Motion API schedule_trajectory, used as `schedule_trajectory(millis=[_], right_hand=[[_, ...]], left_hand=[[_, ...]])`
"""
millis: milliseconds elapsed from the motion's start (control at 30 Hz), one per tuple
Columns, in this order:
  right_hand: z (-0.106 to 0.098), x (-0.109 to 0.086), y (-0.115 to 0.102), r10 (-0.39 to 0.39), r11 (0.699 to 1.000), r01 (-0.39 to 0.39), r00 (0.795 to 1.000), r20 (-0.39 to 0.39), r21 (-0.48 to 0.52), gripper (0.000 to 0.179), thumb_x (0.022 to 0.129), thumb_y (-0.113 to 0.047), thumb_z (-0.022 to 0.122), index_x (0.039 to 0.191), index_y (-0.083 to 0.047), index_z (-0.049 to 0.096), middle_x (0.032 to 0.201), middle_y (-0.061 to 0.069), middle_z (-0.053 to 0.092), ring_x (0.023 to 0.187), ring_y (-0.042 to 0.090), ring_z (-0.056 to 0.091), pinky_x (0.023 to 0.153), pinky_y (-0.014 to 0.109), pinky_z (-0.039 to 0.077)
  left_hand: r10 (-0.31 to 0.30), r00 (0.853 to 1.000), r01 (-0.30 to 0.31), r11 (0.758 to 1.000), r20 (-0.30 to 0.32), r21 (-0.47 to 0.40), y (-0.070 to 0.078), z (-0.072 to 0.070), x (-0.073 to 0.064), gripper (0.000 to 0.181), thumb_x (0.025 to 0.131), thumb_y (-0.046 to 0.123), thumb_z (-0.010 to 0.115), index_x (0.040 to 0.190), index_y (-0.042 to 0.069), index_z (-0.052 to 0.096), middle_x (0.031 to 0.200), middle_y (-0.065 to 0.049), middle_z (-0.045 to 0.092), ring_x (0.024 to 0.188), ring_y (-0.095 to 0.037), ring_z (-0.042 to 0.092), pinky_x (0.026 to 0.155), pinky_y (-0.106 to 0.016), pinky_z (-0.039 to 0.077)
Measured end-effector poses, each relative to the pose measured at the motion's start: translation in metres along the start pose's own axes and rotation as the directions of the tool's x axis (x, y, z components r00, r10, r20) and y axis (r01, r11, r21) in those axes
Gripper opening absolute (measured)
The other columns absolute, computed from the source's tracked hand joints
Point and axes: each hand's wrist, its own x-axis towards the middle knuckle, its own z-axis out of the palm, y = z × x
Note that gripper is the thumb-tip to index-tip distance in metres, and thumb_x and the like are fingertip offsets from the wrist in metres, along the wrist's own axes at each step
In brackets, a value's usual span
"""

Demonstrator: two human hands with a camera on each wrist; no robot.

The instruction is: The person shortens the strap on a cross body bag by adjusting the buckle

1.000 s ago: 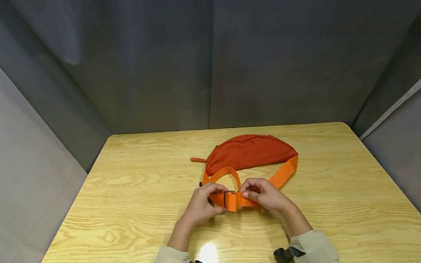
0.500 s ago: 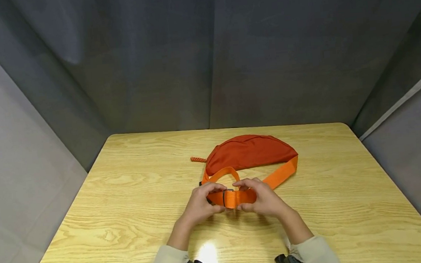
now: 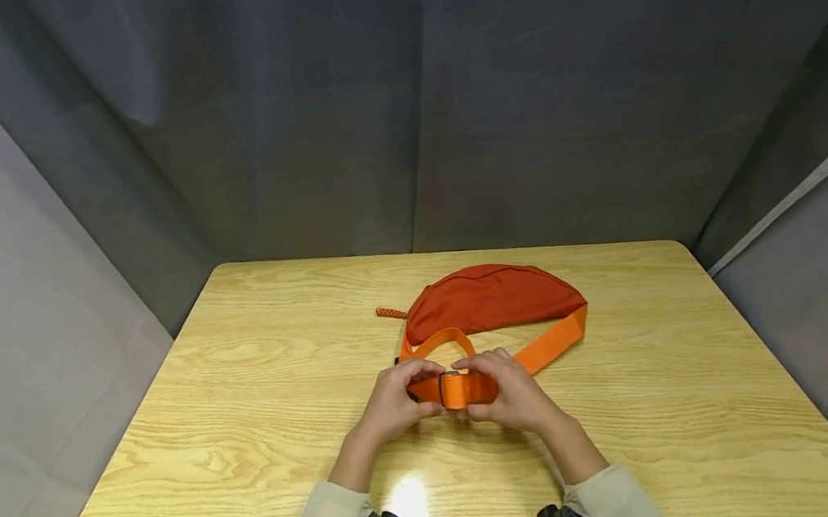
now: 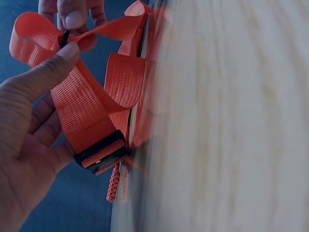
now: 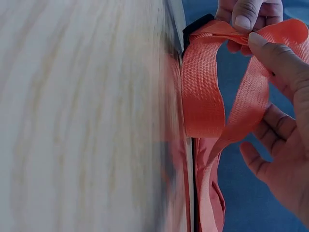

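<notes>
A red waist pack (image 3: 491, 297) lies flat, and its orange strap (image 3: 550, 345) runs toward me into both hands. My left hand (image 3: 393, 400) pinches the strap beside a thin black slider (image 4: 64, 38), thumb in front and fingers behind. From the right, my right hand (image 3: 510, 394) grips the strap with thumb and fingertips, its other fingers loosely bent in the right wrist view. Between the hands the strap bulges in a short loop (image 3: 454, 391) at the slider. A wider black buckle (image 4: 101, 152) sits on the strap below my left fingers.
The pack lies on a wood-grain table (image 3: 252, 437). A braided zipper pull (image 3: 391, 313) sticks out at the pack's left end. Grey curtains (image 3: 300, 137) enclose the table at the back and sides.
My right hand has shifted slightly left, closer to my left hand, and changed from a fingertip pinch to a wider hold across the strap. The left hand and pack stay about where they were.
</notes>
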Motion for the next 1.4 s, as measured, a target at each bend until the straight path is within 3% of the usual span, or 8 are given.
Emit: schedule_trajectory(millis=[267, 467, 767, 933, 1200, 1400], right_hand=[[0.003, 0.0, 0.0, -0.075, 0.997, 0.074, 0.995, -0.063, -0.009, 0.051, 0.06, -0.012, 0.086, 0.106, -0.014, 0.066, 0.102, -0.004, 0.062, 0.091, 0.014, 0.051, 0.074, 0.038, 0.048], [0.003, 0.0, 0.0, -0.082, 0.997, 0.082, 0.99, -0.111, 0.0, 0.052, 0.058, -0.008, 0.084, 0.106, -0.013, 0.066, 0.101, -0.003, 0.062, 0.089, 0.014, 0.05, 0.073, 0.039, 0.048], [0.003, 0.002, -0.001, -0.075, 0.997, 0.074, 0.992, -0.098, -0.013, 0.052, 0.061, -0.01, 0.085, 0.109, -0.015, 0.065, 0.104, -0.005, 0.063, 0.091, 0.014, 0.051, 0.076, 0.038, 0.046], [0.003, 0.003, -0.001, -0.08, 0.997, 0.079, 0.992, -0.096, -0.017, 0.051, 0.06, -0.011, 0.085, 0.107, -0.013, 0.066, 0.103, -0.004, 0.064, 0.092, 0.015, 0.053, 0.077, 0.039, 0.046], [-0.003, 0.0, 0.002, -0.033, 0.999, 0.036, 0.994, -0.106, 0.026, 0.05, 0.063, -0.012, 0.085, 0.109, -0.012, 0.065, 0.099, -0.003, 0.063, 0.088, 0.016, 0.053, 0.071, 0.036, 0.048], [-0.002, 0.001, 0.003, -0.064, 0.997, 0.069, 0.992, -0.109, 0.043, 0.049, 0.064, -0.012, 0.085, 0.109, -0.011, 0.065, 0.098, -0.001, 0.064, 0.087, 0.017, 0.054, 0.071, 0.035, 0.049]], left_hand=[[-0.005, 1.0, 0.004, 0.998, 0.019, 0.063, -0.001, -0.003, -0.001, 0.049, 0.063, 0.006, 0.085, 0.108, 0.013, 0.065, 0.104, 0.003, 0.061, 0.095, -0.015, 0.056, 0.081, -0.034, 0.048], [0.023, 1.0, -0.021, 0.996, -0.02, 0.09, -0.001, -0.012, -0.002, 0.045, 0.065, 0.007, 0.085, 0.106, 0.009, 0.067, 0.1, -0.007, 0.06, 0.09, -0.023, 0.057, 0.077, -0.038, 0.049], [-0.005, 1.0, 0.005, 0.997, 0.0, 0.078, -0.004, -0.011, -0.002, 0.027, 0.075, 0.006, 0.077, 0.101, 0.004, 0.069, 0.092, -0.005, 0.061, 0.073, -0.015, 0.055, 0.064, -0.028, 0.049], [-0.015, 1.0, 0.015, 0.997, -0.006, 0.078, -0.007, -0.013, -0.004, 0.017, 0.08, 0.002, 0.072, 0.097, 0.006, 0.069, 0.083, 0.001, 0.061, 0.066, -0.009, 0.053, 0.058, -0.024, 0.048], [-0.062, 0.998, 0.063, 0.997, -0.025, 0.045, -0.016, -0.025, -0.01, 0.018, 0.081, -0.002, 0.068, 0.094, 0.011, 0.069, 0.082, 0.004, 0.059, 0.069, -0.01, 0.054, 0.06, -0.025, 0.049], [-0.074, 0.997, 0.073, 0.994, 0.011, 0.077, -0.013, -0.021, -0.007, 0.023, 0.08, 0.008, 0.072, 0.103, 0.012, 0.069, 0.098, 0.004, 0.064, 0.088, -0.014, 0.056, 0.075, -0.031, 0.048]])
